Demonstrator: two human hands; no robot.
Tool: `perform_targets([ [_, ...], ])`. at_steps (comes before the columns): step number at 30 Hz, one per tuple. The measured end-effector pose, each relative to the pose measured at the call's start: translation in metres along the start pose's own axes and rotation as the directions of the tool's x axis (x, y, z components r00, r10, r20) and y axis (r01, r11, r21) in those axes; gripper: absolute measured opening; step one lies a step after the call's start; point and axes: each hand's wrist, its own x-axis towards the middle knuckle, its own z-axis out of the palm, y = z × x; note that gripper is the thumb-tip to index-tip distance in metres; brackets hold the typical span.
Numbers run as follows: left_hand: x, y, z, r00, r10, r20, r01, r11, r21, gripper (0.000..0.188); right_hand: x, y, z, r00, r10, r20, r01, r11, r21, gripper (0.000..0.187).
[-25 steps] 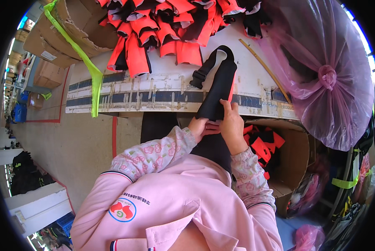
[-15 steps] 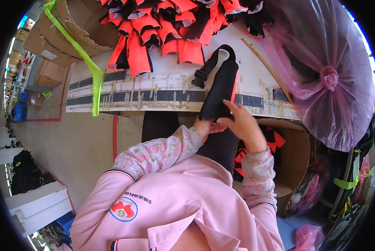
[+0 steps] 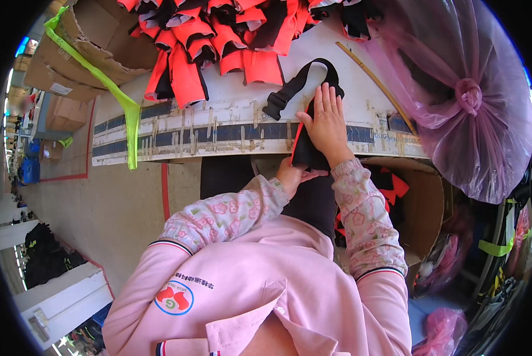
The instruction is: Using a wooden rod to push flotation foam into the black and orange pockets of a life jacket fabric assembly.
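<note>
A black fabric belt with an orange edge lies over the table's front edge, its near end hanging past it. My left hand is closed at that near end, its fingers partly hidden under the fabric. My right hand lies flat on the belt with the fingers stretched out and the thumb apart. From the belt's far end a black strap curves to the left and ends in a black plastic buckle, which rests on the table.
Orange-and-black fabric pieces are heaped at the back. A bamboo stick and a pink plastic bag lie to the right. A neon-yellow strip hangs over the left edge beside a torn carton. Below stands an open box.
My right hand has moved forward and flattened onto the belt. The belt has turned so its orange edge now shows on the left, and the buckle has shifted left.
</note>
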Motion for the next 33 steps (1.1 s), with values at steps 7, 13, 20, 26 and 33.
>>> perform_targets([
  [7, -0.004, 0.015, -0.005, 0.969, -0.044, 0.244, 0.044, 0.999, 0.006, 0.035, -0.003, 0.003, -0.001, 1.000, -0.008, 0.019, 0.007, 0.999, 0.044, 0.074],
  [13, -0.003, 0.015, -0.001, 0.973, -0.103, 0.207, 0.099, 0.995, 0.027, 0.037, -0.001, 0.004, -0.003, 1.000, -0.022, 0.019, 0.022, 0.999, 0.028, 0.074],
  [20, -0.001, 0.012, 0.006, 0.989, -0.071, 0.132, 0.072, 0.997, -0.001, 0.030, 0.006, 0.030, -0.016, 0.994, -0.073, -0.079, 0.093, 0.956, 0.280, 0.056],
  [26, 0.006, -0.007, 0.002, 0.998, -0.020, 0.067, 0.021, 1.000, -0.023, 0.027, -0.003, 0.146, -0.068, 0.909, 0.403, -0.104, -0.407, 0.809, -0.424, 0.028],
  [33, -0.012, 0.011, 0.023, 0.998, 0.033, 0.048, -0.027, 0.992, -0.120, 0.024, -0.027, 0.186, -0.080, 0.951, 0.288, 0.111, -0.197, 0.842, -0.502, 0.015],
])
